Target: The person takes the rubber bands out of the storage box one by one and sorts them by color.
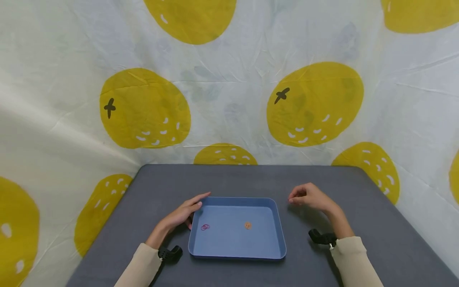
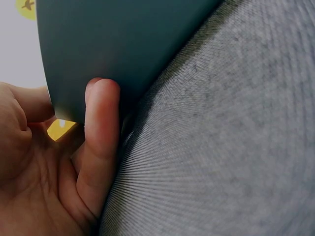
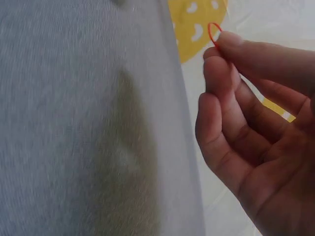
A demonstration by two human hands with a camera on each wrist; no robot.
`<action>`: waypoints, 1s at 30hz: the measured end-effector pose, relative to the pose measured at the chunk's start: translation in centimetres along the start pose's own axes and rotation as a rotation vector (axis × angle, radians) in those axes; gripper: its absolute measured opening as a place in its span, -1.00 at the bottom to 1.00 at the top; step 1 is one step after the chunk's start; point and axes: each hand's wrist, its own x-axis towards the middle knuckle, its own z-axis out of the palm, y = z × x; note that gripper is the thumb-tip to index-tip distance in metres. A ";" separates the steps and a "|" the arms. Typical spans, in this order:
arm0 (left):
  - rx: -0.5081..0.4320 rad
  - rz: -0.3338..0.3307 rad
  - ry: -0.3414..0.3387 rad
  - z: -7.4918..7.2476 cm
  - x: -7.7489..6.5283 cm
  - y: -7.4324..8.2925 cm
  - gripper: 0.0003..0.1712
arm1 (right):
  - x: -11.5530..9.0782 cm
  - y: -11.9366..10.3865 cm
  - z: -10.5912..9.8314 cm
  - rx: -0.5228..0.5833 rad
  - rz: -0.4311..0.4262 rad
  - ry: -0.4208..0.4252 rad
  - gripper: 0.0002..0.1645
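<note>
A blue rectangular tray (image 1: 236, 249) lies on the table. My left hand (image 1: 178, 216) holds its far left corner; in the left wrist view, fingers (image 2: 102, 115) press the tray's outer wall (image 2: 118, 39). A small group of magenta rubber bands (image 1: 205, 227) lies at the left inside the tray, and a small orange group of bands (image 1: 248, 225) lies right of its middle. Beyond the tray's right side, above the table, my right hand (image 1: 313, 198) pinches a thin red rubber band (image 3: 210, 35) between thumb and fingertips. In the head view that band is too small to make out.
The dark grey table (image 1: 236, 181) surrounds the tray. A white curtain (image 1: 229, 119) printed with yellow fruit hangs behind and beside it. Both wrists wear black camera mounts, the left mount (image 1: 171, 254) close to the tray's left side.
</note>
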 end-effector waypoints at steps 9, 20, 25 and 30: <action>-0.005 -0.011 0.012 -0.1 -0.4 -0.2 -0.43 | 0.3 2.0 0.6 -0.037 0.031 -0.047 -0.90; -0.008 -0.011 0.004 -0.1 -0.1 0.1 -0.43 | 0.0 2.2 1.1 -0.076 0.075 -0.036 -0.90; -0.006 -0.003 0.005 -0.1 -0.1 0.2 -0.43 | 0.1 2.1 1.3 -0.086 0.092 -0.020 -0.91; -0.006 -0.004 0.007 -0.1 0.0 0.2 -0.44 | 0.3 2.2 1.4 -0.100 0.096 -0.006 -0.92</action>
